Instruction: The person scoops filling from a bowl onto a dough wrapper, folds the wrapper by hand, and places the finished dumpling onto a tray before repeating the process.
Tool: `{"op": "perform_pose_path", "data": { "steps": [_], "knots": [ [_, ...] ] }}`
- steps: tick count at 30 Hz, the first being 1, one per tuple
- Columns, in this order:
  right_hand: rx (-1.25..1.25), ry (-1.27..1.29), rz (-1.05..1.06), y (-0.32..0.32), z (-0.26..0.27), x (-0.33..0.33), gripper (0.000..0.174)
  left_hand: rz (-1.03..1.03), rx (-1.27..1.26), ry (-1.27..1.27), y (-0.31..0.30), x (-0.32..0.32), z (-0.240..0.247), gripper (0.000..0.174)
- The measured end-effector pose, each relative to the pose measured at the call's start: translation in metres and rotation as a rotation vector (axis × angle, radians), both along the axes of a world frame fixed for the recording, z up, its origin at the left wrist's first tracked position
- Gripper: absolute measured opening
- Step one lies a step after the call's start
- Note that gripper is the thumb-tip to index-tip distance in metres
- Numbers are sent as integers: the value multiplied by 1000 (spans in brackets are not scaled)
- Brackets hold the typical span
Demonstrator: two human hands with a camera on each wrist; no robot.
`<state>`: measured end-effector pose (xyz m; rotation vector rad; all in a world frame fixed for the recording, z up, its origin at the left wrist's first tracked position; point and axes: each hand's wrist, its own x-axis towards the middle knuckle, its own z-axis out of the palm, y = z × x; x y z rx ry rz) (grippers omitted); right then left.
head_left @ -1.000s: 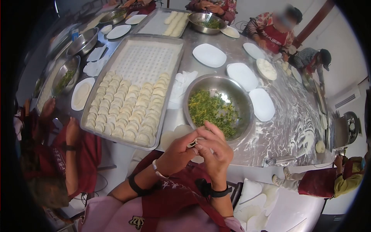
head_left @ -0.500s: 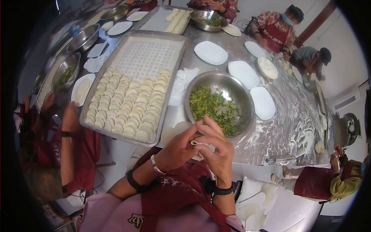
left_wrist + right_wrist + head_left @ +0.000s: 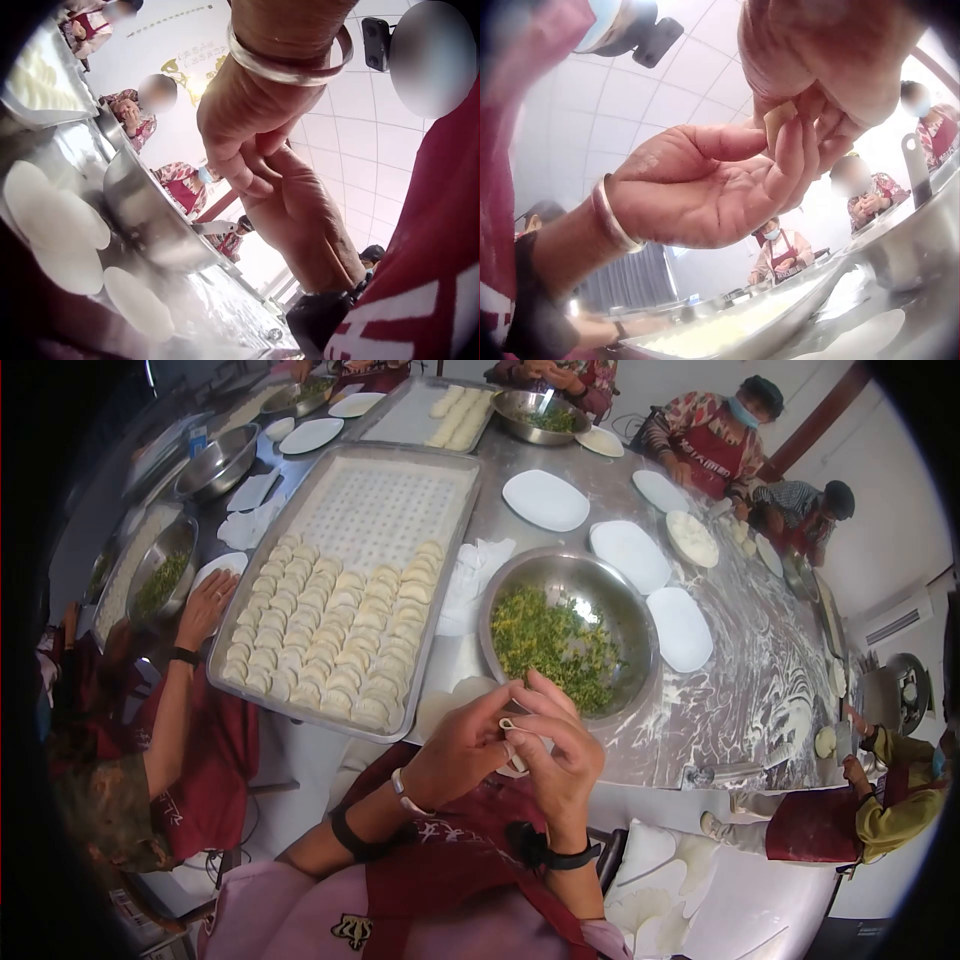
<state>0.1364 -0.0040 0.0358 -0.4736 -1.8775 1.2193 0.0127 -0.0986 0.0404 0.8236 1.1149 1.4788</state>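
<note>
Above the near edge of the table, my left hand (image 3: 462, 745) and right hand (image 3: 560, 760) meet around a small dumpling (image 3: 508, 726), its pale wrapper pinched at the edge between them. In the right wrist view, a bit of the wrapper (image 3: 778, 123) shows at the thumb and fingers of the left hand (image 3: 705, 187); most of the dumpling is hidden by the hands. Just beyond them stands a steel bowl (image 3: 632, 610) with chopped green and yellow filling (image 3: 545, 645). Round flat wrappers (image 3: 64, 259) lie on the table beside this bowl.
A large metal tray (image 3: 390, 490) to the left bears rows of finished dumplings (image 3: 335, 645). White plates (image 3: 545, 500) stand beyond the bowl. Flour (image 3: 750, 690) covers the table's right side. A neighbour's hand (image 3: 208, 600) is close to the tray's left edge; other people work around the table.
My hands stay together on the dumpling, with small finger shifts along its edge. At left, the neighbour's hand has reached forward onto a plate. A person at right has turned toward the table.
</note>
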Motion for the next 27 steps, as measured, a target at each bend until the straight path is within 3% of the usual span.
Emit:
{"op": "perform_pose_path", "data": {
  "steps": [3, 6, 9, 12, 15, 21, 24, 27],
  "knots": [
    [46, -11, -85, -2, -2, -2, 14, 26, -130, 129, -6, 3, -2, 54],
    [158, -66, -34, 0, -2, -1, 21, 12, -42, 156, -6, 1, -9, 47],
    [127, -143, -20, 0, 10, -1, 29, -26, -26, 104, -6, -4, -7, 50],
    [-100, -165, 119, 0, 25, 1, 37, -68, -52, -22, -11, -1, -3, 46],
    [-52, -165, 235, 5, 18, 4, 35, -124, 23, 61, -14, -3, -13, 42],
    [-157, 1, 178, -7, 10, 2, 19, -68, 33, 4, -21, 1, 2, 42],
    [-268, 48, 160, -15, 9, 2, 12, -86, 17, -26, -24, 0, 6, 46],
    [-168, 70, 164, -17, 2, 2, 10, -21, -33, -93, -31, 6, 9, 55]
  ]
}}
